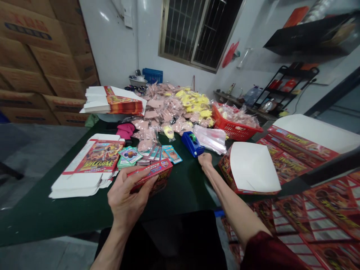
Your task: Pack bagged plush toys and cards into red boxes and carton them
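My left hand (128,195) is wrapped round a small red printed carton (157,173), holding it tilted over the front of the table. My right hand (206,160) reaches forward to the front end of a blue tape dispenser (192,144), its fingers closed at the cutting end. Whether tape is pinched there is too small to make out. Just beyond the carton lie several picture cards (131,154) in loose piles. Left of them is a stack of flat printed carton blanks (97,157). Clear plastic bags (210,138) lie behind the dispenser.
Bagged pink pieces (168,107) and yellow pieces (194,101) heap at the back, beside a red basket (239,129). More blanks (123,105) stand back left. An open white-flapped box (253,168) sits right; packed red boxes (332,202) fill the lower right.
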`<control>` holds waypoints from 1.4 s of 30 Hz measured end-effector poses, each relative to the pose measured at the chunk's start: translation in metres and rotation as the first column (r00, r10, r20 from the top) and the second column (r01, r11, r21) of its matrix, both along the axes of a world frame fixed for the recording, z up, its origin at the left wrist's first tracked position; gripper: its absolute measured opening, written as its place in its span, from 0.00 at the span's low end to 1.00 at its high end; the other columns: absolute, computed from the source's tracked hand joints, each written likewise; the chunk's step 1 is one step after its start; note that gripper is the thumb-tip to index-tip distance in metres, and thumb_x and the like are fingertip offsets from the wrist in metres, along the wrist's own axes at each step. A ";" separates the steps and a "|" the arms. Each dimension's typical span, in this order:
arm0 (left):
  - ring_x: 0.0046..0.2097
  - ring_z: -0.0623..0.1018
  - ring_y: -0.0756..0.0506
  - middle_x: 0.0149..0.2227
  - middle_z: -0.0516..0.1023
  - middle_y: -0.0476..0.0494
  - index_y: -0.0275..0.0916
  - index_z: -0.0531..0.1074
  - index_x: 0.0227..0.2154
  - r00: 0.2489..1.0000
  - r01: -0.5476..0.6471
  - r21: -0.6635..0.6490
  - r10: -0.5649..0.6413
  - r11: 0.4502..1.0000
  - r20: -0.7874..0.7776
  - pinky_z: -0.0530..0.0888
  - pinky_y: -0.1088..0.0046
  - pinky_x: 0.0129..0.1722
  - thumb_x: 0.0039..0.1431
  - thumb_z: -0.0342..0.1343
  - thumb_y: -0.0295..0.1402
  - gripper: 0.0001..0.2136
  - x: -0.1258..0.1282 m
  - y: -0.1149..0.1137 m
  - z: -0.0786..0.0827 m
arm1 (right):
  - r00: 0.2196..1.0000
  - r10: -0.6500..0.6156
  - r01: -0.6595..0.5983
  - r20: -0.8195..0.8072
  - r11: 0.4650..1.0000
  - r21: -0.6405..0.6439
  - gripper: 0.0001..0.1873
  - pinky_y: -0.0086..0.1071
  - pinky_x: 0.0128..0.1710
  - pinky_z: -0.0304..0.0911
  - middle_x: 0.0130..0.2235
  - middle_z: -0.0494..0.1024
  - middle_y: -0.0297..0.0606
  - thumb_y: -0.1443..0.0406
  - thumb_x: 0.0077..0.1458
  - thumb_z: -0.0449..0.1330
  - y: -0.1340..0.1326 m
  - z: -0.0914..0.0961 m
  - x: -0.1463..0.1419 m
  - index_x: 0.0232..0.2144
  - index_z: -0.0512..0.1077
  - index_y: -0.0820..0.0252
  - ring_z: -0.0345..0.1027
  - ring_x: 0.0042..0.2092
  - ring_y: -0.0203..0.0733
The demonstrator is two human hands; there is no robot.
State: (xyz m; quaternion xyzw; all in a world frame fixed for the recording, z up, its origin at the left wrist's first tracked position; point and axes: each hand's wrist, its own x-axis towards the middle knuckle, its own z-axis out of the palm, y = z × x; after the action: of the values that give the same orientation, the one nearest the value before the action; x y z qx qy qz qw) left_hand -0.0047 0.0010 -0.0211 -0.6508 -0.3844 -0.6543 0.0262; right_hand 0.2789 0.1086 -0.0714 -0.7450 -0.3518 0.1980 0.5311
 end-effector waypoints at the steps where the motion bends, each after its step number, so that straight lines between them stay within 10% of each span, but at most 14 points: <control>1: 0.35 0.76 0.51 0.34 0.75 0.48 0.38 0.73 0.34 1.000 -0.019 -0.001 0.019 1.000 0.013 0.73 0.76 0.33 0.45 0.65 0.24 0.12 0.001 0.000 0.000 | 1.000 0.000 0.000 -0.001 1.000 0.003 0.15 0.38 0.41 0.68 0.46 0.72 0.40 0.60 0.59 0.56 -0.004 0.003 -0.006 0.46 0.68 0.63 0.69 0.43 0.40; 8: 0.37 0.76 0.48 0.34 0.75 0.47 0.38 0.69 0.39 0.996 -0.086 -0.068 0.086 0.994 -0.008 0.74 0.72 0.38 0.49 0.62 0.28 0.13 0.006 -0.003 -0.001 | 0.943 0.300 -0.275 -0.146 0.947 0.168 0.11 0.25 0.22 0.56 0.19 0.64 0.26 0.61 0.53 0.58 -0.100 0.054 -0.089 0.24 0.68 0.61 0.58 0.22 0.30; 11: 0.38 0.76 0.47 0.37 0.75 0.46 0.38 0.67 0.42 0.994 -0.104 -0.100 0.105 0.990 0.010 0.74 0.72 0.38 0.49 0.62 0.30 0.17 0.006 -0.004 -0.004 | 0.636 0.654 -0.505 -0.409 0.754 0.421 0.12 0.25 0.20 0.53 0.19 0.64 0.26 0.58 0.51 0.60 -0.138 0.080 -0.139 0.24 0.67 0.60 0.56 0.20 0.29; 14: 0.38 0.77 0.47 0.38 0.75 0.45 0.38 0.65 0.44 0.995 -0.095 -0.109 0.097 0.990 0.011 0.74 0.73 0.37 0.49 0.62 0.30 0.19 0.006 -0.006 -0.008 | 0.487 0.693 -0.497 -0.531 0.720 0.484 0.14 0.24 0.19 0.52 0.17 0.64 0.26 0.58 0.48 0.63 -0.145 0.090 -0.171 0.20 0.66 0.61 0.55 0.18 0.28; 22: 0.39 0.75 0.48 0.38 0.73 0.46 0.40 0.65 0.46 0.999 0.036 -0.029 -0.037 0.999 -0.031 0.73 0.72 0.38 0.51 0.60 0.26 0.18 0.000 -0.004 -0.006 | 0.605 0.584 -0.438 -0.541 0.812 0.386 0.19 0.23 0.13 0.50 0.13 0.61 0.25 0.56 0.42 0.66 -0.129 0.074 -0.178 0.16 0.65 0.62 0.52 0.15 0.26; 28: 0.35 0.72 0.52 0.36 0.66 0.46 0.43 0.69 0.49 0.935 0.204 -0.170 -0.243 0.964 -0.260 0.72 0.77 0.32 0.57 0.53 0.24 0.17 -0.016 -0.004 0.009 | 0.516 0.571 -0.483 -0.639 0.810 0.334 0.22 0.23 0.11 0.52 0.13 0.62 0.26 0.52 0.39 0.66 -0.131 0.077 -0.176 0.14 0.63 0.61 0.53 0.14 0.28; 36: 0.33 0.73 0.50 0.32 0.70 0.46 0.37 0.74 0.42 0.961 0.157 -0.150 -0.186 0.976 -0.207 0.72 0.76 0.30 0.54 0.55 0.28 0.12 -0.011 -0.001 0.018 | 0.578 0.571 -0.638 -0.583 0.762 0.113 0.23 0.24 0.10 0.47 0.12 0.60 0.24 0.49 0.41 0.62 -0.139 0.011 -0.185 0.15 0.61 0.59 0.49 0.12 0.27; 39: 0.31 0.75 0.49 0.30 0.75 0.47 0.40 0.76 0.38 0.971 0.021 -0.125 -0.050 0.992 -0.232 0.73 0.75 0.31 0.53 0.59 0.33 0.09 -0.013 0.002 0.018 | 0.647 0.631 -0.659 -0.427 0.745 0.103 0.13 0.24 0.13 0.50 0.15 0.63 0.27 0.58 0.45 0.61 -0.158 0.014 -0.165 0.20 0.66 0.61 0.55 0.16 0.29; 42: 0.34 0.79 0.45 0.36 0.80 0.46 0.45 0.74 0.42 0.939 -0.019 -0.130 -0.027 0.991 -0.344 0.75 0.70 0.33 0.52 0.59 0.38 0.14 -0.028 0.010 0.019 | 0.838 0.533 -0.545 0.116 0.817 0.186 0.06 0.29 0.29 0.63 0.29 0.72 0.35 0.65 0.54 0.54 -0.177 0.035 -0.108 0.32 0.71 0.59 0.67 0.30 0.36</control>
State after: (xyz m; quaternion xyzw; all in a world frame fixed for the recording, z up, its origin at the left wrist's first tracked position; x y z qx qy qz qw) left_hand -0.0325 0.0113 -0.0017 -0.7562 -0.4148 -0.5037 0.0490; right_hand 0.1708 -0.0684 -0.0359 -0.5596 -0.5824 0.2798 0.5190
